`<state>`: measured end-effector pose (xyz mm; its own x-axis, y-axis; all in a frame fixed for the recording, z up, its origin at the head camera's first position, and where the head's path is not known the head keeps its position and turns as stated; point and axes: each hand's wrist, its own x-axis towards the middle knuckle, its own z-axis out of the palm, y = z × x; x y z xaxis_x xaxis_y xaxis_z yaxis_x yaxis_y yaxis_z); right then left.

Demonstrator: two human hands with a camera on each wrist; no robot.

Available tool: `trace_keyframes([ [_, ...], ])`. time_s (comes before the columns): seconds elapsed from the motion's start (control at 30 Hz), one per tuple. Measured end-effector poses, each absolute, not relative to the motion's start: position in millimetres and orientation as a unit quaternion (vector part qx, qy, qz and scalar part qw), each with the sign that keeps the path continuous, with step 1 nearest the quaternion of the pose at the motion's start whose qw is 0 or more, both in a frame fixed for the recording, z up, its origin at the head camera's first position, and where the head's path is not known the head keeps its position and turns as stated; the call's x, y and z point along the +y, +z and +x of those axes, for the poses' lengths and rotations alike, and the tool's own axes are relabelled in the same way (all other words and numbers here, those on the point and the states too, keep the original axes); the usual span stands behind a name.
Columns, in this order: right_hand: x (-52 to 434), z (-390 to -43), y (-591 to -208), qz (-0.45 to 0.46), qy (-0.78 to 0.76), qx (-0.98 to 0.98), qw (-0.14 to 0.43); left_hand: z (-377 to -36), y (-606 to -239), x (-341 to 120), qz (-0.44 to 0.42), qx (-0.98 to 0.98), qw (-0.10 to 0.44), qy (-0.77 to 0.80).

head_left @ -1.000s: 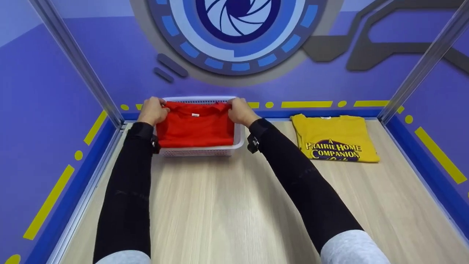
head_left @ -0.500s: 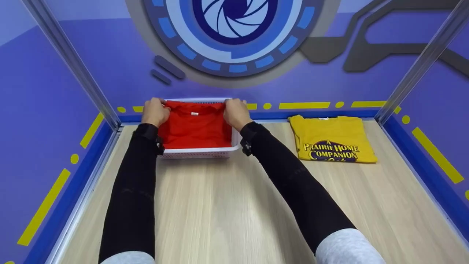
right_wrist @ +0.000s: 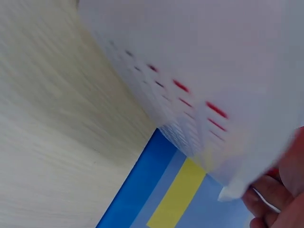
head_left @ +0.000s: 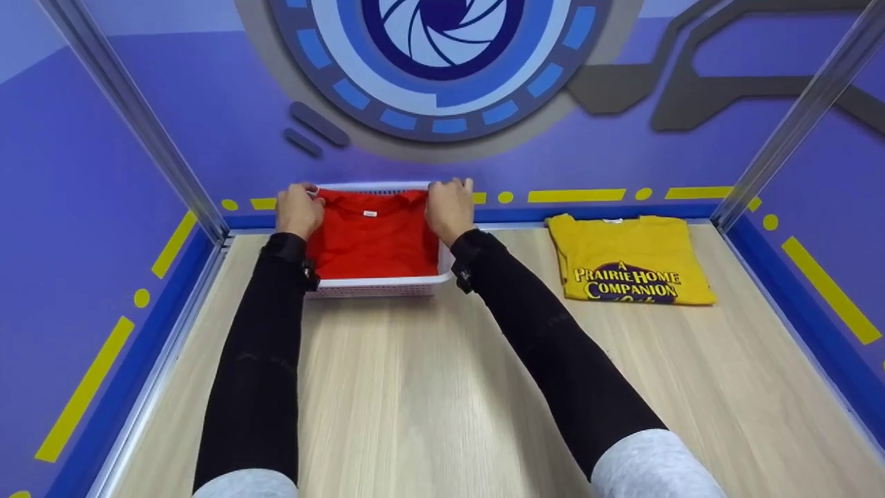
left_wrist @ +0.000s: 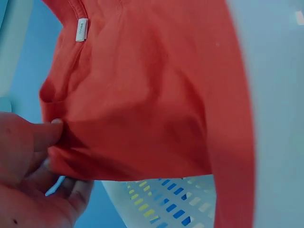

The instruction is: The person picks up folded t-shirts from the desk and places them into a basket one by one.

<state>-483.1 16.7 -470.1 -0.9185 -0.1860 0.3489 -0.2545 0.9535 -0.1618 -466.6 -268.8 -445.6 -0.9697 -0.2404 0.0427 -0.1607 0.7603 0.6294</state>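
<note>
The left hand [head_left: 299,211] pinches the folded red shirt [head_left: 373,235], likely keeping it flat in the white basket [head_left: 377,285]; the right hand [head_left: 449,207] (grip unclear) rests at its far corner.

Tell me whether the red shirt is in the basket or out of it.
In. The folded red shirt lies inside the white basket, with the basket's rim showing in front of it, and both hands rest at its far corners.
</note>
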Motion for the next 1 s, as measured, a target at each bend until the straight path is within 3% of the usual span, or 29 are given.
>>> trace_keyframes([
  [0.17,19.9,-472.6,-469.1,0.134,0.109,-0.974,0.144,-457.0,-443.6,-266.8,0.070,-0.947,0.052,-0.310],
  [0.3,24.3,-455.2,-460.2,0.213,0.165,-0.956,0.112,-439.6,-437.0,-261.1,0.015,-0.956,0.053,-0.288],
  [0.53,38.6,-410.8,-447.4,0.391,0.234,-0.887,-0.071,-389.9,-440.5,-249.8,-0.101,-0.963,-0.003,-0.248],
  [0.6,39.9,-399.5,-446.9,0.400,0.218,-0.884,-0.103,-376.1,-444.7,-249.0,-0.128,-0.963,-0.007,-0.239],
  [0.73,36.0,-383.7,-449.5,0.394,0.179,-0.894,-0.114,-356.2,-455.2,-249.1,-0.153,-0.959,-0.014,-0.238],
  [1.0,20.4,-377.9,-466.8,0.342,0.121,-0.916,-0.169,-343.3,-472.7,-244.7,-0.142,-0.968,-0.072,-0.194],
])
